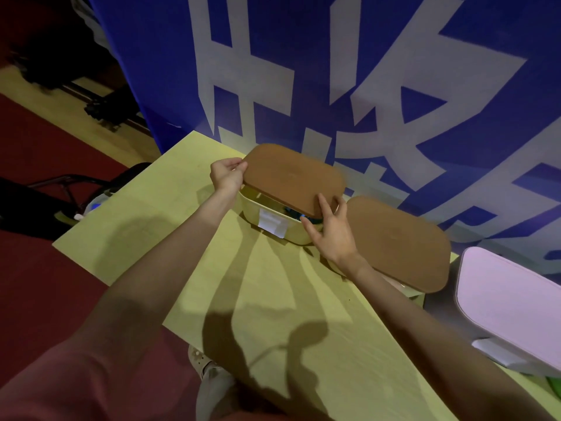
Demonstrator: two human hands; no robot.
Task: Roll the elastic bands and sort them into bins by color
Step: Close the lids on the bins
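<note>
A pale bin [252,212] with a white label stands at the far middle of the yellow-green table [273,299]. Its brown lid [291,177] sits tilted above the bin, so a gap shows at the front. Something blue [293,213] lies inside the bin, only partly visible. My left hand [226,176] grips the lid's left end. My right hand [329,230] holds the lid's near right edge, fingers spread against it. A second bin with a brown lid [397,241] stands closed to the right.
A pale pink lidded bin [510,302] sits at the table's right edge. A blue banner with white characters [334,71] hangs right behind the bins. Red floor [45,284] lies to the left, with dark equipment [45,192] beside the table.
</note>
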